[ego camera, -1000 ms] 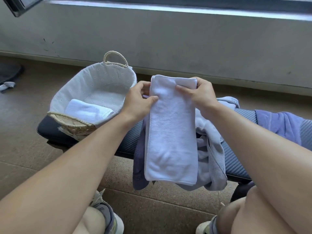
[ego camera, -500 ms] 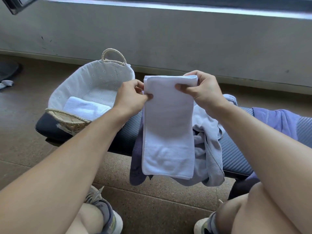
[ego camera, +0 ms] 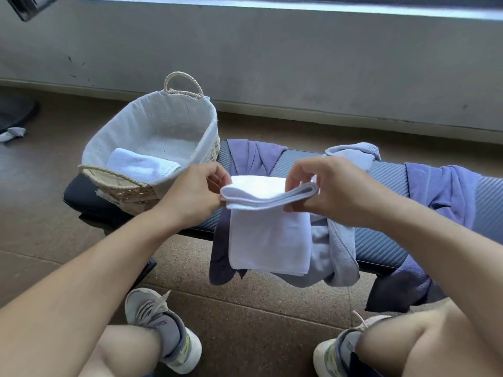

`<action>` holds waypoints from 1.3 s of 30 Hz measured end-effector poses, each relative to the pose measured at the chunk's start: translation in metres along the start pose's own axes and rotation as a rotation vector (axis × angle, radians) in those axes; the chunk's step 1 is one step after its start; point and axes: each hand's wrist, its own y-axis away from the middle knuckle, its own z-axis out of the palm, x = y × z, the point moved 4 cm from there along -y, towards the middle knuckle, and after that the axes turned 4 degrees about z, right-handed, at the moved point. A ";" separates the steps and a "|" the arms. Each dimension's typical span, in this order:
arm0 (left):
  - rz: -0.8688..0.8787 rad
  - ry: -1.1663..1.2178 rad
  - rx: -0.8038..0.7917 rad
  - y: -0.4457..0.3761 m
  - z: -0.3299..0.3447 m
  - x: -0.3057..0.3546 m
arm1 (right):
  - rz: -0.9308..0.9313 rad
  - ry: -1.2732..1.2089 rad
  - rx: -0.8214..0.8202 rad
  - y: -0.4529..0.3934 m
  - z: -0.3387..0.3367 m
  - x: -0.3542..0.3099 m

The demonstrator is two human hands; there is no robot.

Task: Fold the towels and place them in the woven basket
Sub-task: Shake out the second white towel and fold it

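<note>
Head view: both hands, left hand (ego camera: 202,190) and right hand (ego camera: 324,186), pinch the white towel (ego camera: 268,235) above the bench (ego camera: 381,240); its hanging half may unfold before reaching the woven basket (ego camera: 130,186) at left.

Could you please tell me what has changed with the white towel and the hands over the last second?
Both hands, left hand and right hand, brought the white towel lower and folded its top edge forward, so a flat doubled layer now lies between them while the rest hangs. Both kept pinching it. The folded towel stayed in the woven basket, and the purple towels stayed on the bench.
</note>
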 end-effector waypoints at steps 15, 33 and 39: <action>-0.142 -0.031 0.075 0.001 0.020 -0.013 | 0.115 -0.222 0.369 -0.011 -0.013 0.016; 0.192 0.145 0.086 -0.030 0.044 0.016 | 0.213 0.045 -0.015 -0.015 -0.032 0.030; 0.142 0.129 0.141 -0.037 0.044 0.019 | 0.062 0.108 0.062 -0.019 -0.022 0.007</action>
